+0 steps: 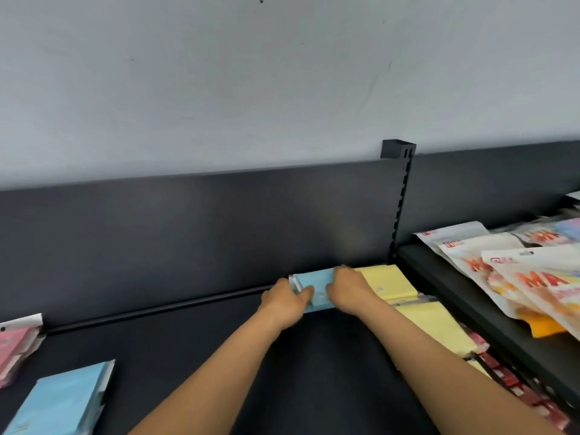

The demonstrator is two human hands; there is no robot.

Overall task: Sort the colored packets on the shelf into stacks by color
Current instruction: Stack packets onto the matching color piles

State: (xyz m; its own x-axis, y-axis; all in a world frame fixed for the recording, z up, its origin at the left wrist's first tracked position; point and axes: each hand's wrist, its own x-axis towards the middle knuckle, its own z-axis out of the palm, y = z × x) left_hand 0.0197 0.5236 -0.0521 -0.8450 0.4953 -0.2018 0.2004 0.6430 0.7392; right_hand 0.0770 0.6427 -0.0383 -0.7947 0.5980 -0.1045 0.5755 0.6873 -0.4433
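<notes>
Blue packet (pixel 315 285) (at shelf (pixel 188 340) back edge) gripped by left hand (pixel 282 301) and right hand (pixel 348 290).

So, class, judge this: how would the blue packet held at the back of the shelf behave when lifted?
Probably fairly stiff: the blue packet shows a flat face and straight edges between the left hand and right hand. Likely light, since it looks thin. Possibly slippery, as its silvery end looks glossy.

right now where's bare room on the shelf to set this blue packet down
Bare shelf runs left of the left hand, bordered by back panel, pink packets and blue stack, and between the forearms. Crowded beyond the right hand: yellow stacks, red packets.
</notes>
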